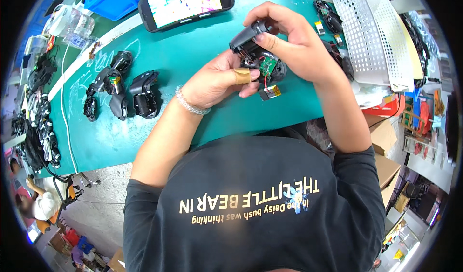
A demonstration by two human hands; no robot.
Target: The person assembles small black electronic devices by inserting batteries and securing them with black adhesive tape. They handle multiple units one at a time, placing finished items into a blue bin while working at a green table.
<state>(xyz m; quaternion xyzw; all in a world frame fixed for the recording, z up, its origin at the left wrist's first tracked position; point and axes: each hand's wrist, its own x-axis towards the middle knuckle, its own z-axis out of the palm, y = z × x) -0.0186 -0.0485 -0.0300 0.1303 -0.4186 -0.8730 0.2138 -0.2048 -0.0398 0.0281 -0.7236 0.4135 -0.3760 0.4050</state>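
My left hand (214, 81), a tan bandage round its thumb, grips an opened black plastic housing from below and the left. Inside it a green circuit board (266, 66) with red and black wires is exposed. A small silver-and-yellow battery (270, 92) hangs from the wires below. My right hand (299, 45) is closed on a black shell piece (248, 38), held tilted over the upper left of the board. On the mat to the left lie similar parts: a black housing (145, 96), a curved shell (118, 106), and an opened assembly (102, 83) with a small battery.
A phone (187, 4) with a lit screen leans at the back, beside a blue bin (112, 0). At right stand a white perforated basket (359, 38) and wired black assemblies (328, 17). A white cable (67, 127) and bundled cables (42, 139) line the left side.
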